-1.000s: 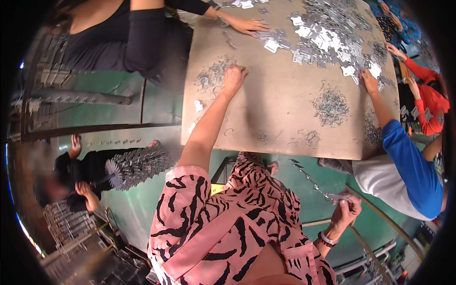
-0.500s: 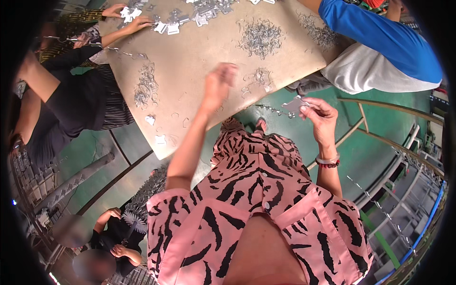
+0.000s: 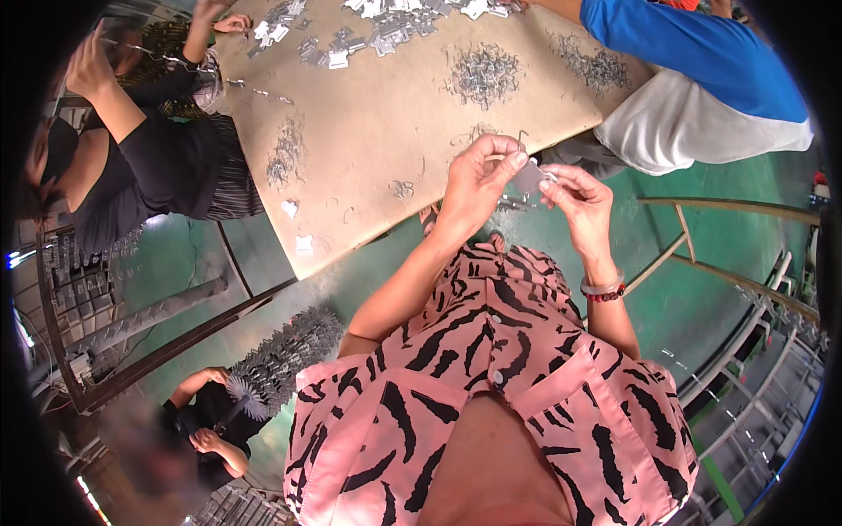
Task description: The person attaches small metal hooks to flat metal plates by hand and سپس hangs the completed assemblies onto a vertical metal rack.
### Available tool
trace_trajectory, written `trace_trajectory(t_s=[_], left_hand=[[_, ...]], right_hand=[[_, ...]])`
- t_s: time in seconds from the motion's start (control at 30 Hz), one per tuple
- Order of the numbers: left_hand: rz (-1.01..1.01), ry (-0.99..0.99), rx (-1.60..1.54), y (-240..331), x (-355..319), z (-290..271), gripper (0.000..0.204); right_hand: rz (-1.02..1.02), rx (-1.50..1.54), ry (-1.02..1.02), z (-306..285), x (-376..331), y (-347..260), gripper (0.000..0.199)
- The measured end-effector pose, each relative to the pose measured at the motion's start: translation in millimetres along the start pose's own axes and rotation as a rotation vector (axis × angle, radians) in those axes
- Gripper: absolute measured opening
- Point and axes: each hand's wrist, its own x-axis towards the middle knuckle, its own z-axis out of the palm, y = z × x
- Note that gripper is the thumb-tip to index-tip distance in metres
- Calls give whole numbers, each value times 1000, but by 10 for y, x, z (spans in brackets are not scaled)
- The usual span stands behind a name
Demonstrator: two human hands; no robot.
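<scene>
Green floor (image 3: 658, 307) spreads beneath the workers, and over it we see a broad, tan-topped bench (image 3: 377, 123) scattered with metal parts. Along its left side we find a co-worker in black (image 3: 175, 167) with one hand raised; at its right, a blue sleeve (image 3: 702, 61) and grey clothing mark another. Nearest us is a person in a pink garment (image 3: 491, 368) with black markings, while at lower left a bristling grey stack (image 3: 294, 355) stands out beside a further person in dark clothes. On the bench's far side we see a loose heap of flat silver plates (image 3: 395, 31), and nearer, a dense pile of bent wire pieces (image 3: 484, 74). Just off the near edge, above the floor, we see the pink-clad person's left hand (image 3: 482, 175) and right hand (image 3: 579, 202) come together, a red beaded bracelet (image 3: 605, 294) on the right wrist. The right grip is closed, thumb against fingers, on a flat metal plate (image 3: 528, 178), which sits between the two hands. The left grip is pinched tight on a thin wire hook (image 3: 523, 138) poking up above the fingertips; we cannot tell whether it touches the plate
</scene>
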Motion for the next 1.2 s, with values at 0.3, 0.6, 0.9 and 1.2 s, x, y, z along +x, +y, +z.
trace_trajectory(t_s=[0.3, 0.6, 0.9, 1.2], left_hand=[[304, -14, 202, -158, -144, -5, 5], [731, -322, 334, -539, -178, -402, 13], [664, -364, 112, -1051, -61, -653, 27], [567, -276, 204, -1097, -139, -782, 23]], right_hand=[[-28, -310, -211, -240, 121, -40, 30], [99, -497, -473, 483, 1902, 327, 26], [-738, -1360, -518, 2377, 3725, 1424, 47], [-312, -1423, -383, 2517, 3847, 1469, 28]])
